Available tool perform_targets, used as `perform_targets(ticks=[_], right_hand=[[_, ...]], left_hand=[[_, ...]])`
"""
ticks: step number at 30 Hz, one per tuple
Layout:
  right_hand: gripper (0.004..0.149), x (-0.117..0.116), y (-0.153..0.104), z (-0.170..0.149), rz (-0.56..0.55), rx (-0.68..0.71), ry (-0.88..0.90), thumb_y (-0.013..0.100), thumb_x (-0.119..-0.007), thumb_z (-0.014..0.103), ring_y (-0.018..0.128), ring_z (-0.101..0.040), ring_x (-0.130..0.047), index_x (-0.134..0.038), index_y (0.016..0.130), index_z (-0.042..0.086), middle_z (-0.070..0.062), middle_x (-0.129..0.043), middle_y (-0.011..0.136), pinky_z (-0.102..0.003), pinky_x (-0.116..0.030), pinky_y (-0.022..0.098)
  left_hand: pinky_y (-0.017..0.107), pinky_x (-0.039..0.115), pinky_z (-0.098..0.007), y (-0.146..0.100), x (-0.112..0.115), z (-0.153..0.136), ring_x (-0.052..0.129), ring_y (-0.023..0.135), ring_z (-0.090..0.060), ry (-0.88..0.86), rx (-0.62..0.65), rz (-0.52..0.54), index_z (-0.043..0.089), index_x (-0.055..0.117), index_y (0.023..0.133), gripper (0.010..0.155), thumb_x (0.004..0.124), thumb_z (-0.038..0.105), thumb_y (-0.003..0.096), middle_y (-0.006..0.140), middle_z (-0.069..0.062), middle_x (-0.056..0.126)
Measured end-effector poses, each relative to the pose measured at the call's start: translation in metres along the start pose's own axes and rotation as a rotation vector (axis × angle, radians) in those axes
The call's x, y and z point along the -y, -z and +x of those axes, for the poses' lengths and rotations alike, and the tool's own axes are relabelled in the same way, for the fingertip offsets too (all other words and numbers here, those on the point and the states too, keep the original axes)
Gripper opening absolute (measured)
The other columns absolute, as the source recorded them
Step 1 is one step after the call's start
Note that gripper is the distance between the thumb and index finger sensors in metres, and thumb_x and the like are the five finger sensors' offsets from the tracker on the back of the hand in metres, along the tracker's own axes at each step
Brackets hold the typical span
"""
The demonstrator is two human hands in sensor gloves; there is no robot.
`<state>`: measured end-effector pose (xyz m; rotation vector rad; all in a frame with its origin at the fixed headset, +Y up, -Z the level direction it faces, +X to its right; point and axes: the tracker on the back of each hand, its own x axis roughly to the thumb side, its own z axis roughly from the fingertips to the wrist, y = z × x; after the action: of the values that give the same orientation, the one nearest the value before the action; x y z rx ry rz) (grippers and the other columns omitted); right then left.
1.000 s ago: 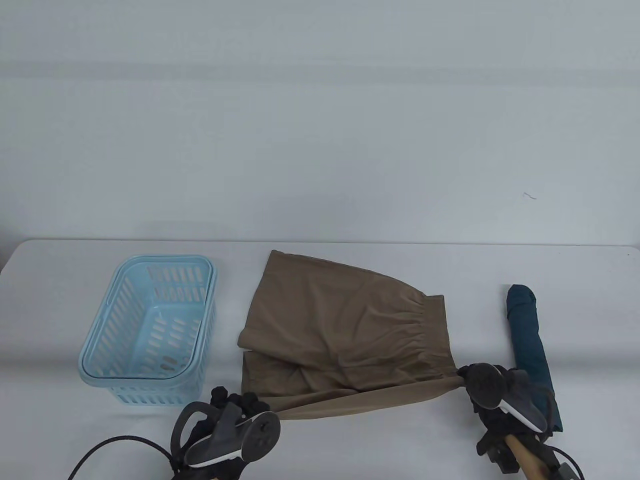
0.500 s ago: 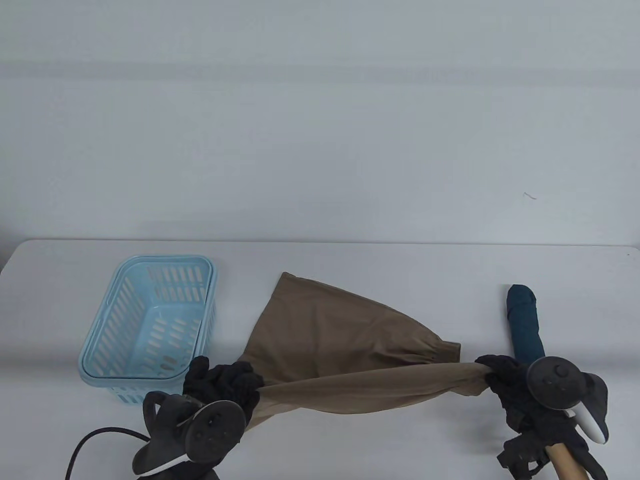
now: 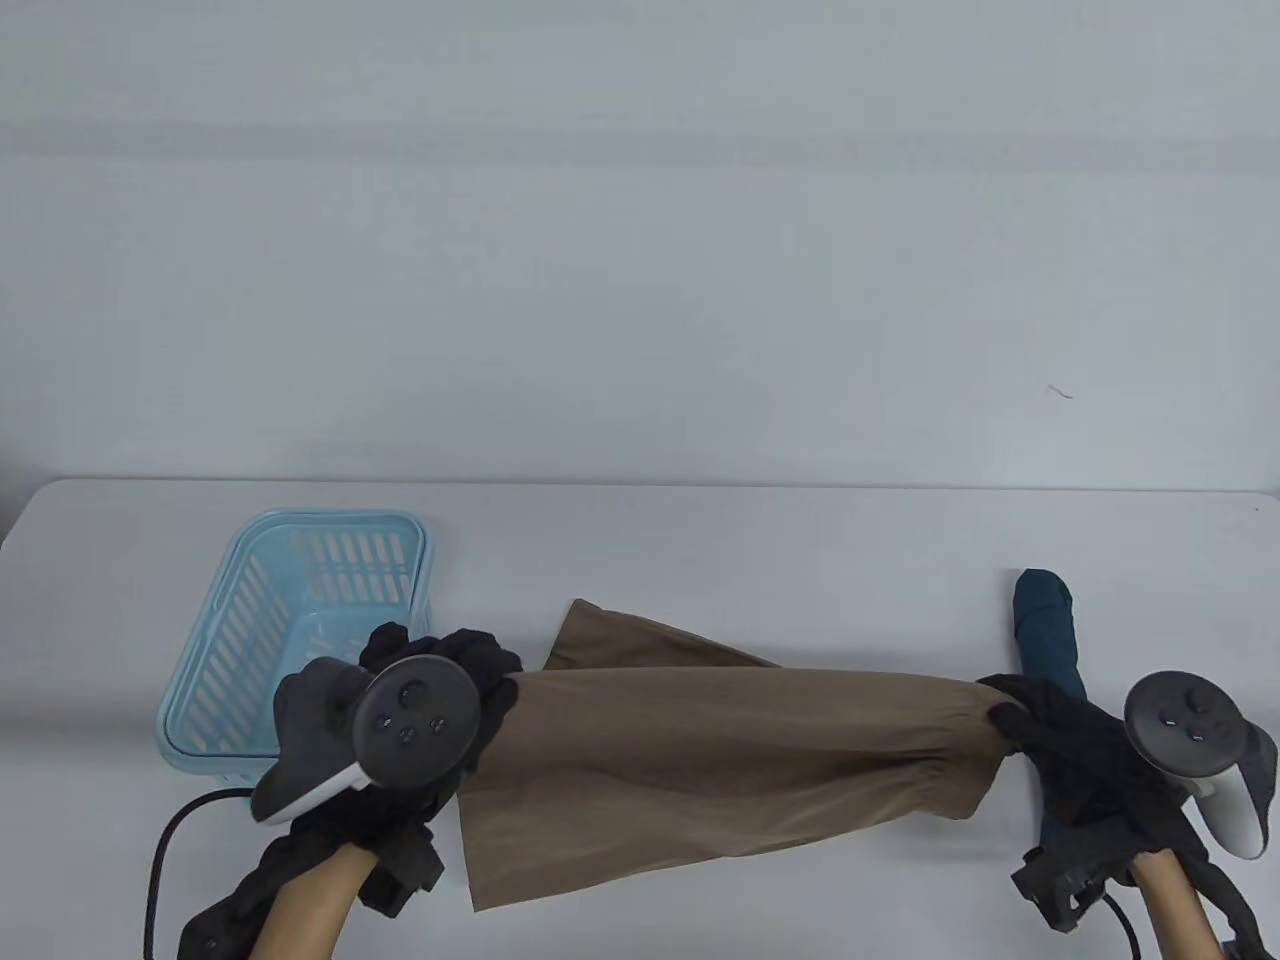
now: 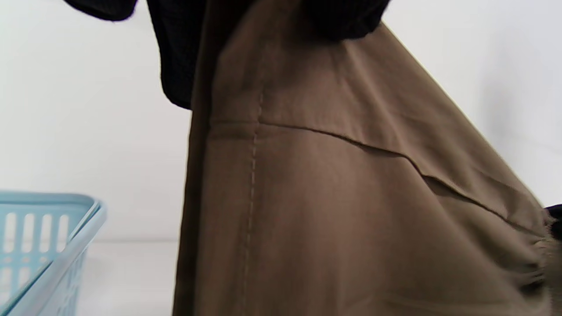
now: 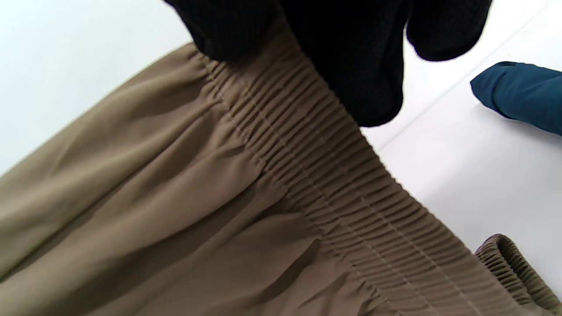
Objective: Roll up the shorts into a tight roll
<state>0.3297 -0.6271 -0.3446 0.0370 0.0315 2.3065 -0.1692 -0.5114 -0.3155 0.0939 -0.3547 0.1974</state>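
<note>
- The shorts (image 3: 720,760) were held stretched between both hands above the surface (image 3: 700,530), to the right of the basket (image 3: 300,640); the free cloth hung down and only the far corner looked to rest on the surface.
- The left hand (image 3: 440,690) pinched the leg-hem end of the shorts, fingers curled round the cloth; the left wrist view showed the gloved fingers (image 4: 180,52) closed over the fabric beside a seam.
- The right hand (image 3: 1040,720) gripped the elastic waistband (image 5: 333,175) end, fingers (image 5: 351,57) curled over the gathered band.
- A dark blue rolled cloth (image 3: 1045,630) lay on the surface on the side of the shorts away from the basket, just behind the right hand.
- Step in hand, as judged: the shorts were being lifted and spread for laying out; no rolling had begun.
- Next move, as judged: lower the shorts flat onto the surface, clear of the basket and the blue roll, smooth out folds, then start the roll from one end with even tension at both edges.
- Risk, as judged: thin, slack cloth may bunch when set down, which would give a loose roll.
</note>
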Motion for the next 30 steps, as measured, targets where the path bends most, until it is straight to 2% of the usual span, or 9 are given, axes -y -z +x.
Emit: perform_targets(ticks=[5,13,16,18,22,30], right_hand=[[0.043,-0.016,0.034,-0.008,0.022,-0.13,-0.082,0.054,-0.065,0.027,0.075,-0.035,-0.086,-0.07,0.094,0.011,-0.017,-0.081,0.088,-0.063,-0.057,0.066],[0.044,-0.043,0.089,-0.034,0.052,-0.272,-0.156,0.054,-0.065,0.027,0.077,-0.036,-0.086,-0.069,0.095,0.012,-0.017,-0.08,0.09,-0.063,-0.057,0.066],[0.049,-0.05,0.101,-0.045,0.007,-0.312,-0.166,0.054,-0.063,0.028,0.088,-0.04,-0.077,-0.062,0.101,0.011,-0.019,-0.07,0.1,-0.065,-0.053,0.068],[0.054,-0.053,0.103,-0.05,-0.01,-0.32,-0.193,0.054,-0.062,0.029,0.094,-0.044,-0.069,-0.055,0.105,0.011,-0.02,-0.061,0.107,-0.067,-0.05,0.068],[0.056,-0.056,0.097,-0.059,0.017,-0.307,-0.239,0.054,-0.063,0.029,0.097,-0.047,-0.064,-0.052,0.106,0.01,-0.021,-0.057,0.109,-0.067,-0.049,0.069],[0.057,-0.064,0.069,-0.049,0.074,-0.27,-0.274,0.054,-0.062,0.03,0.097,-0.048,-0.063,-0.052,0.106,0.01,-0.021,-0.056,0.11,-0.067,-0.049,0.068]], left_hand=[[0.069,0.053,-0.071,0.055,0.025,-0.011,0.089,0.088,-0.04,0.071,-0.098,-0.118,0.016,0.079,0.088,0.041,0.062,0.033,0.0549,0.098,-0.017,0.083],[0.07,0.048,-0.073,0.145,0.08,-0.038,0.087,0.091,-0.042,0.081,-0.282,-0.228,0.016,0.076,0.092,0.043,0.062,0.032,0.0549,0.101,-0.017,0.08],[0.071,0.038,-0.072,0.169,0.101,-0.043,0.064,0.104,-0.051,0.111,-0.351,-0.203,0.014,0.063,0.103,0.052,0.06,0.034,0.0549,0.113,-0.022,0.061],[0.071,0.034,-0.072,0.176,0.112,-0.041,0.054,0.107,-0.053,0.101,-0.337,-0.183,0.012,0.052,0.108,0.06,0.06,0.037,0.0545,0.116,-0.023,0.05],[0.071,0.034,-0.072,0.177,0.134,-0.03,0.053,0.107,-0.054,0.049,-0.268,-0.236,0.011,0.051,0.109,0.061,0.06,0.038,0.0546,0.116,-0.023,0.05],[0.07,0.034,-0.072,0.143,0.154,0.006,0.054,0.106,-0.054,0.097,-0.129,-0.31,0.011,0.051,0.108,0.06,0.06,0.037,0.0549,0.116,-0.024,0.05]])
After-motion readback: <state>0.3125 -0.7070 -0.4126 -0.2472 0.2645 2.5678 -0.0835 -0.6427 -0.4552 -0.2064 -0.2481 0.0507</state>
